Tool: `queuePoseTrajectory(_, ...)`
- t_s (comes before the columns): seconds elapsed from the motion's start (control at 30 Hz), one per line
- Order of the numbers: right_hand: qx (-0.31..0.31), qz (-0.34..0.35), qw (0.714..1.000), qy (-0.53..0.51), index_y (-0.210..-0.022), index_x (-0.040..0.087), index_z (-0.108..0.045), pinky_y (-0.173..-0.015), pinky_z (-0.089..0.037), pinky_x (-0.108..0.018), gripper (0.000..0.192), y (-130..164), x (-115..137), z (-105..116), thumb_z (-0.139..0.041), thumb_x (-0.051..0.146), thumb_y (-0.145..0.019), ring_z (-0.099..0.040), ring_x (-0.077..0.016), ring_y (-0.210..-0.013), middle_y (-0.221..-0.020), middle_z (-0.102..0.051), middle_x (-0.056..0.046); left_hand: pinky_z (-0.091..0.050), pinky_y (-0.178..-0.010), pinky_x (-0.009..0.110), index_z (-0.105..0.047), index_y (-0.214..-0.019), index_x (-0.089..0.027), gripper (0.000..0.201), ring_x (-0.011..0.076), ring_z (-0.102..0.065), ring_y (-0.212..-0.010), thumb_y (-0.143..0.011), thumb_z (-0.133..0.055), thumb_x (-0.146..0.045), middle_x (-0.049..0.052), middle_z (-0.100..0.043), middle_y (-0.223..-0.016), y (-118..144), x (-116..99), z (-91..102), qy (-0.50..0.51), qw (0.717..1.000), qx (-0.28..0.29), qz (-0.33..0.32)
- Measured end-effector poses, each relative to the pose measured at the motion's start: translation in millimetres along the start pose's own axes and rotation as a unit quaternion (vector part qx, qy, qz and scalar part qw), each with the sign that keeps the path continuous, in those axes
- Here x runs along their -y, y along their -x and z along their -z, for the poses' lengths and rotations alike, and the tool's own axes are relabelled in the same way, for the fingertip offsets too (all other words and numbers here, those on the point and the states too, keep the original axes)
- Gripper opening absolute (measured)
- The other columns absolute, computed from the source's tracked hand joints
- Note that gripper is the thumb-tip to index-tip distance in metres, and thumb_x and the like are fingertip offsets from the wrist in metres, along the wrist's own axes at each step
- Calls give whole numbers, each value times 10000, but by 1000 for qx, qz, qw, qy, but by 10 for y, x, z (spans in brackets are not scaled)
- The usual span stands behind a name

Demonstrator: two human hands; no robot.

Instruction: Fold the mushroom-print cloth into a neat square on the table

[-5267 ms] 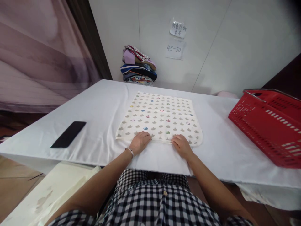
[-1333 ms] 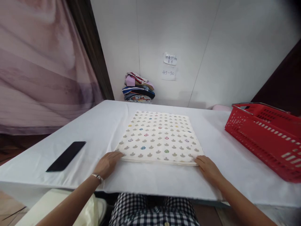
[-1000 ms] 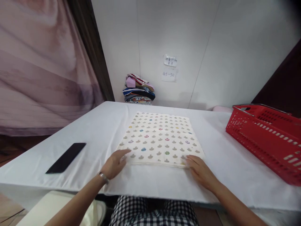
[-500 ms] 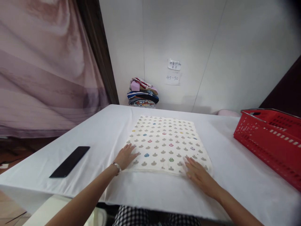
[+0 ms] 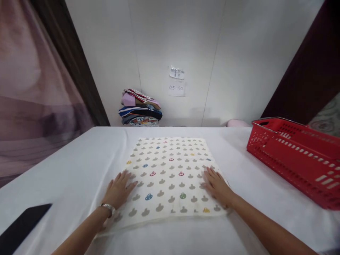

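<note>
White table (image 5: 71,166) bears red basket (image 5: 287,161), inside unclear; left hand (image 5: 118,191) and right hand (image 5: 218,187) splay, empty, on cloth (image 5: 166,184).

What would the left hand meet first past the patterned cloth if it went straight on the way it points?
Past the patterned cloth, the left hand would probably meet the stack of folded fabrics by the wall, though its exact depth is unclear.
</note>
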State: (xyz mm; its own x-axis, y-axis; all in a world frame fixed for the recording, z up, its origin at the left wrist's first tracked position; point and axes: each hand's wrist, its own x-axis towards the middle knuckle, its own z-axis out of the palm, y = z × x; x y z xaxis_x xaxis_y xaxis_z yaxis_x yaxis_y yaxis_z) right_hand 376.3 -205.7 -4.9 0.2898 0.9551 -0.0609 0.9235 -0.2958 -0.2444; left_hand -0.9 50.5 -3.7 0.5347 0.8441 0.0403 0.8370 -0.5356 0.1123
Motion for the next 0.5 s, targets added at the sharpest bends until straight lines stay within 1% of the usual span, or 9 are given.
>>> queuePoseTrajectory(0.07, -11, -13, 1000, 0, -1431, 195, -253, -1116, -108, -429, 641, -252, 11, 88, -241, 551, -898, -60, -229, -1393, -1514, -127, -76, -194, -1088, 457, -385, -1368, -200, 607, 256, -175, -1376, -849, -326, -510, 83, -261, -1482, -242, -116, 42, -9, 1000, -5, -11)
queuePoseTrajectory(0.13, -14, -28, 1000, -5, -1434, 190, -239, -1113, -108, -428, 633, -577, -4, 171, -249, 532, -902, -58, -230, -1393, -1513, -131, -86, -173, -1100, 440, -363, -1380, -161, 653, 252, -156, -1380, -838, -336, -524, 92, -239, -1489, -541, -244, 62, -16, 1000, -7, -22)
queuePoseTrajectory(0.23, -17, -61, 998, -9, -1430, 180, -236, -1104, -126, -427, 613, -1091, -106, 249, -273, 498, -907, -78, -239, -1391, -1510, -148, -106, -166, -1102, 435, -368, -1375, -143, 671, 257, -166, -1377, -828, -344, -532, 98, -244, -1486, -1001, -362, 40, -21, 999, -15, -29)
queuePoseTrajectory(0.3, -36, -86, 996, -1, -1419, 157, -250, -1100, -133, -424, 598, -1383, -220, 259, -283, 470, -911, -95, -244, -1388, -1506, -157, -122, -164, -1099, 447, -370, -1372, -142, 675, 263, -163, -1378, -825, -342, -536, 106, -239, -1486, -1247, -358, 1, -17, 999, -24, -20)
queuePoseTrajectory(0.37, -51, -107, 993, 10, -1408, 137, -264, -1095, -143, -429, 589, -1597, -347, 234, -289, 456, -913, -111, -251, -1384, -1502, -171, -133, -166, -1095, 463, -356, -1379, -135, 691, 267, -152, -1380, -827, -319, -549, 116, -221, -1490, -1405, -304, -47, -8, 1000, -14, 8)
queuePoseTrajectory(0.43, -49, -119, 991, 17, -1396, 129, -283, -1090, -150, -436, 589, -1724, -460, 186, -300, 463, -910, -121, -259, -1381, -1496, -190, -133, -167, -1096, 466, -329, -1391, -116, 722, 264, -138, -1383, -829, -292, -567, 123, -200, -1496, -1478, -230, -94, -1, 999, 10, 38)
queuePoseTrajectory(0.5, -44, -120, 992, 13, -1380, 141, -311, -1090, -143, -448, 582, -1788, -549, 146, -323, 475, -903, -130, -265, -1378, -1491, -214, -125, -165, -1097, 470, -342, -1383, -121, 719, 263, -143, -1381, -828, -286, -574, 124, -214, -1493, -1506, -164, -126, 2, 999, 25, 46)
